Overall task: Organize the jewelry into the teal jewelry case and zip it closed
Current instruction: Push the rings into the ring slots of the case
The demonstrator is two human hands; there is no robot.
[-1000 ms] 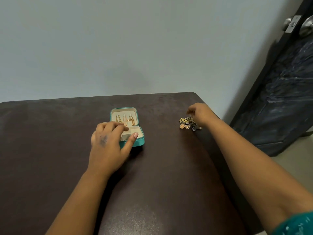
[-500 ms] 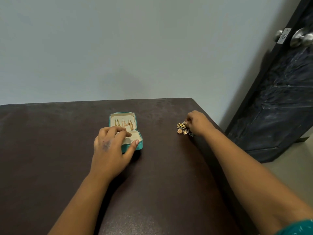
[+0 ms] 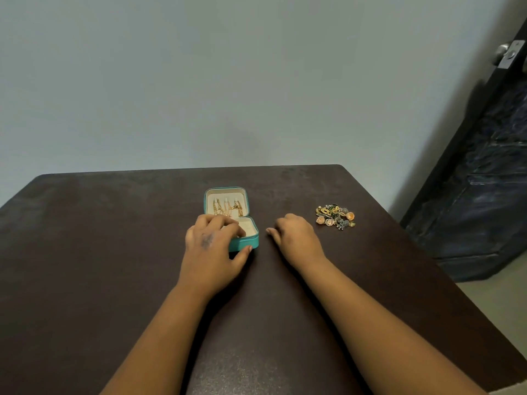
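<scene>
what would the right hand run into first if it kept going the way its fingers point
The right hand points left across the table, so it would probably meet the open teal jewelry case first, at its near right corner. The height of the hand above the table is unclear.

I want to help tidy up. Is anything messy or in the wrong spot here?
Only the heap of loose jewelry: it lies jumbled on the dark table, right of the open teal jewelry case, instead of inside it. Nothing looks spilled or broken.

A room in a home, likely. Beyond the hands stands a bare pale wall (image 3: 228,81) — a dark table (image 3: 114,252) beneath them. Right of them, 1 dark door (image 3: 484,166) with a knob (image 3: 503,51).
</scene>
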